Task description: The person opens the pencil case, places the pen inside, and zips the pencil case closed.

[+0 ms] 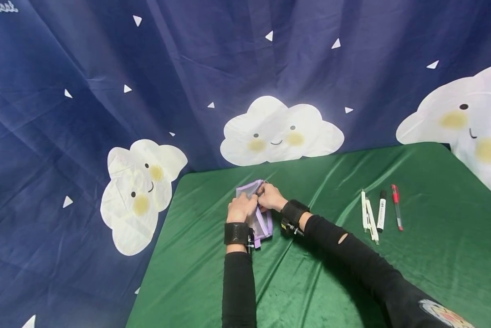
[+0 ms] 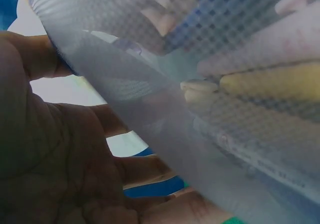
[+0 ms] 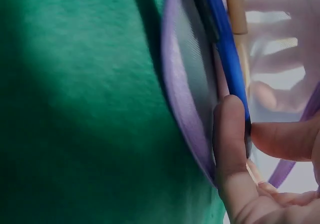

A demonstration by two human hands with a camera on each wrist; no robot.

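A person's two hands meet over a lilac mesh pencil pouch near the far left of the green-draped counter: the left hand curls its fingers round the pouch's side, while the right hand pinches its purple edge between thumb and fingertip. Pens and pencils show through the mesh. To the right, well apart, lie white pens, a black-capped marker and a red pen.
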